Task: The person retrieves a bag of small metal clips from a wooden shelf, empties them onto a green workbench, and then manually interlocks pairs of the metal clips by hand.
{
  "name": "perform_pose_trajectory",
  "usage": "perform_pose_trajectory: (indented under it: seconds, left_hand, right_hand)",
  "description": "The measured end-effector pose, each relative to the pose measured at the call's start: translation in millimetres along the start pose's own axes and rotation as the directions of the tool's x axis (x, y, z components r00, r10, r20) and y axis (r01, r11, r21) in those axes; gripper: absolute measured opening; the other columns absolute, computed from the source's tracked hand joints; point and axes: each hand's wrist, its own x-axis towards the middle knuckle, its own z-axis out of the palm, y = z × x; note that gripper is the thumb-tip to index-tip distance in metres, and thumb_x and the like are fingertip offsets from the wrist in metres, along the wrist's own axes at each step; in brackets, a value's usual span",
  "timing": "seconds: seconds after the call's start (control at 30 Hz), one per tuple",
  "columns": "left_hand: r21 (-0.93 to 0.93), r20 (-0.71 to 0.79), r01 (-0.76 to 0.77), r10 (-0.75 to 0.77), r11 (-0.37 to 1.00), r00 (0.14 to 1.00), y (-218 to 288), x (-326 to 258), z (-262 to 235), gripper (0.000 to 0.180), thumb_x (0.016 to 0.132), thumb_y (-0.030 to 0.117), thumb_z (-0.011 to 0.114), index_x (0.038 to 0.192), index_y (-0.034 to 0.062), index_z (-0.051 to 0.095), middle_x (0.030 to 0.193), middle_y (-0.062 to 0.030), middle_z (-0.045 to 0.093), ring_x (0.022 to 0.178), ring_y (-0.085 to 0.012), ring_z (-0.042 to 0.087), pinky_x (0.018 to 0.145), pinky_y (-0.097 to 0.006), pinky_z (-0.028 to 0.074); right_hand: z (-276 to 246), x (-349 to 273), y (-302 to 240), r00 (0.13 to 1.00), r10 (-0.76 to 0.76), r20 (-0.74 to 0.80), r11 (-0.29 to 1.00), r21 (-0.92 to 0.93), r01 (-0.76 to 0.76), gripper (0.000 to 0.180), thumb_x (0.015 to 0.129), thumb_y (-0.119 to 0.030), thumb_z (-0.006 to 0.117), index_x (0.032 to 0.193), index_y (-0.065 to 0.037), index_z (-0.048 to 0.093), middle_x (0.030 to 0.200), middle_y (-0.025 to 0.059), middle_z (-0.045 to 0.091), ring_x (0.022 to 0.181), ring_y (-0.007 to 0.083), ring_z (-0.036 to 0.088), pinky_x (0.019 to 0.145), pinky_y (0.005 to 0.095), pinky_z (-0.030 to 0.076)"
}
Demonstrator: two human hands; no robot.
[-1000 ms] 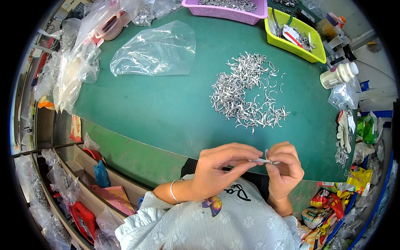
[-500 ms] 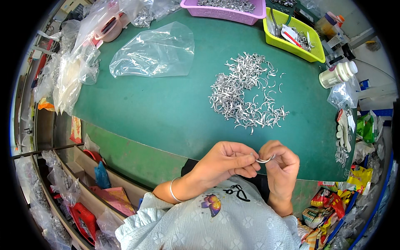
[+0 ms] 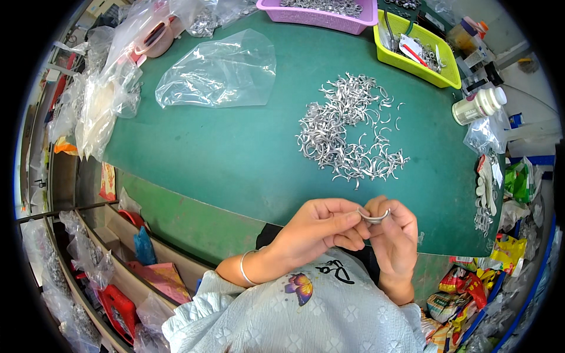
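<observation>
Between my two hands, over the near edge of the green table, is a small curved silver metal piece [image 3: 375, 219], bowed downward. My left hand [image 3: 329, 226] pinches one end between thumb and forefinger. At the other end, my right hand [image 3: 395, 238] grips it with thumb and fingers. Beyond my hands lies a loose pile of similar curved silver pieces [image 3: 338, 135], with a few strays at its right side. Whether the held piece is one part or two laid together I cannot tell.
A clear plastic bag [image 3: 220, 73] lies flat at the far left of the table [image 3: 206, 153]. At the back stand a purple basket [image 3: 329, 22] and a yellow-green basket [image 3: 412, 66] with metal parts and pliers. A white bottle [image 3: 479, 106] lies at the right edge.
My right hand has shifted slightly left, closer to the left hand. The curved piece has turned a little, and more of its arc shows.
</observation>
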Motion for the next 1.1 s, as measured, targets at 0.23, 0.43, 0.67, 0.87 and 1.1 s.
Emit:
perform_pose_trajectory:
  seconds: [0.23, 0.43, 0.67, 0.87, 1.1]
  left_hand:
    - [0.414, -0.05, -0.291, 0.341, 0.862, 0.939, -7.4, -3.5, 4.0, 0.016, 0.082, 0.002, 0.054, 0.096, -0.0055, 0.057, 0.075, -0.0105, 0.061, 0.062, -0.0109, 0.057, 0.057, -0.022, 0.048]
    - [0.452, -0.055, -0.328, 0.393, 0.83, 0.918, -5.6, -4.5, 5.7, 0.013, 0.084, 0.001, 0.05, 0.092, -0.0049, 0.058, 0.074, -0.0128, 0.06, 0.057, -0.0129, 0.055, 0.054, -0.024, 0.046]
    - [0.438, -0.026, -0.365, 0.417, 0.822, 0.909, -6.6, -4.0, 5.8, 0.017, 0.087, 0.006, 0.046, 0.093, -0.0049, 0.058, 0.071, -0.0116, 0.057, 0.056, -0.0136, 0.054, 0.053, -0.026, 0.047]
    - [0.396, -0.024, -0.368, 0.41, 0.841, 0.912, -7.2, -5.1, 4.8, 0.018, 0.088, 0.008, 0.046, 0.093, -0.0044, 0.058, 0.073, -0.0112, 0.058, 0.057, -0.0134, 0.054, 0.052, -0.026, 0.047]
    - [0.315, -0.022, -0.352, 0.378, 0.881, 0.926, -5.2, -6.8, 5.4, 0.017, 0.088, 0.005, 0.046, 0.093, -0.008, 0.056, 0.074, -0.0114, 0.058, 0.061, -0.0137, 0.055, 0.055, -0.025, 0.048]
  right_hand:
    - [2.7, -0.4, -0.9, 0.981, 0.173, 0.083, 0.948, 0.256, -0.188, 0.013, 0.084, -0.011, 0.047, 0.087, 0.001, 0.052, 0.086, 0.0106, 0.051, 0.082, 0.0201, 0.05, 0.072, 0.0311, 0.039]
    - [2.1, -1.4, 0.8, 0.954, 0.276, 0.118, 0.887, 0.35, -0.3, 0.014, 0.084, -0.012, 0.049, 0.092, -0.001, 0.052, 0.085, 0.009, 0.05, 0.083, 0.0205, 0.049, 0.071, 0.0321, 0.039]
    - [-2.4, -0.2, 5.5, 0.948, 0.264, 0.18, 0.881, 0.356, -0.313, 0.013, 0.084, -0.015, 0.051, 0.092, -0.005, 0.052, 0.08, 0.0068, 0.049, 0.083, 0.0201, 0.047, 0.069, 0.0312, 0.035]
    - [1.9, 0.7, 2.9, 0.925, 0.326, 0.194, 0.842, 0.386, -0.377, 0.011, 0.086, -0.018, 0.048, 0.087, -0.007, 0.05, 0.076, 0.0052, 0.048, 0.075, 0.0166, 0.044, 0.065, 0.0288, 0.034]
    - [0.6, -0.5, 5.4, 0.906, 0.374, 0.198, 0.784, 0.454, -0.423, 0.01, 0.087, -0.017, 0.046, 0.086, -0.008, 0.047, 0.073, 0.0043, 0.046, 0.071, 0.0135, 0.041, 0.064, 0.0277, 0.033]
